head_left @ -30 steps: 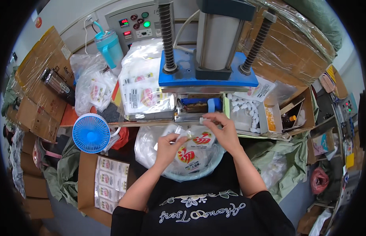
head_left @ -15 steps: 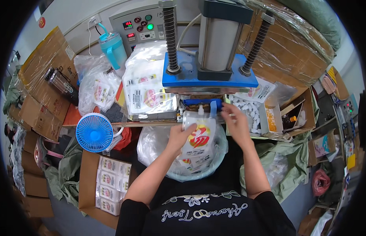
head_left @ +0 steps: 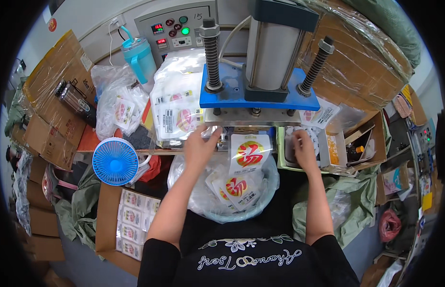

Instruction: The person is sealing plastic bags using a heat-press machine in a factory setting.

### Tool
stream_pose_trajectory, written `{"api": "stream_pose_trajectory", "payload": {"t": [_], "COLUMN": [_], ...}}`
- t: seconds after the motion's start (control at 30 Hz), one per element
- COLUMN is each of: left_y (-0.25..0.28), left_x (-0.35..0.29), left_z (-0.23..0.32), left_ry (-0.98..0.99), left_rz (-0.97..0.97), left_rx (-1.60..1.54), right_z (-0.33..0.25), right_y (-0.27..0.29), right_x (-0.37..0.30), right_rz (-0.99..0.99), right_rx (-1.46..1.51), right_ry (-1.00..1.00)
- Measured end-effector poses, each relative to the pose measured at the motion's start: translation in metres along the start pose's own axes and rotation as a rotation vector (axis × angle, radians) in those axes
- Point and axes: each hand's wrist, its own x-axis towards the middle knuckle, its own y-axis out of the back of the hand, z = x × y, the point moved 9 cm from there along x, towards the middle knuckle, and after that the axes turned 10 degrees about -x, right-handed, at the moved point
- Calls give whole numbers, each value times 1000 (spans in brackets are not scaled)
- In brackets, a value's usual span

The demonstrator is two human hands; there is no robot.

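Note:
My left hand (head_left: 199, 152) is at the front edge of the stacked flat pouches (head_left: 177, 119), thumb and forefinger apart, with no pouch seen between them. My right hand (head_left: 304, 152) reaches into a box of small white plastic spouts (head_left: 312, 138); its fingers are bent together, and what they hold is hidden. Between the hands, a white pouch with a red and yellow print (head_left: 250, 154) hangs down from under the press's metal plate (head_left: 251, 117). Below it, more printed pouches (head_left: 236, 187) lie in a basin lined with clear plastic (head_left: 268, 191).
The press's blue plate (head_left: 258, 91) and spring posts (head_left: 212, 62) stand ahead. Left are a blue fan (head_left: 115, 161), a turquoise tumbler (head_left: 139, 60) and a carton of packed pouches (head_left: 104, 229). Orange pieces (head_left: 333, 149) fill a box on the right. Green sacking (head_left: 344, 191) hangs below.
My left hand has let go of the spouted pouch and moved up to the stack. My right hand has moved right into the spout box. A pouch now hangs under the press plate.

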Motion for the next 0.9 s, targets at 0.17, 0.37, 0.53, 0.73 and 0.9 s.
{"api": "stream_pose_trajectory", "payload": {"t": [0.17,0.37,0.53,0.73,0.9], "left_y": [39,70,12,-25,-53], "left_x": [-47,-49,-80,-109,-111], "left_z": [8,27,7,-7,-39], "left_ry": [-504,-350,81,119,288], "left_rz": [200,214,-67,-240,-382], "left_rx": [677,254,-367,-427,-534], "right_z": [35,1,-109,-144,-132], "right_y": [-6,10,8,-27,-41], "right_x": [-10,-11,-10,-32,-33], "right_rz": [-115,-68,-177,-475,-528], "right_rx": [440,554,499,397,617], "right_ry": [-320,-285,-85,41,-51]}}
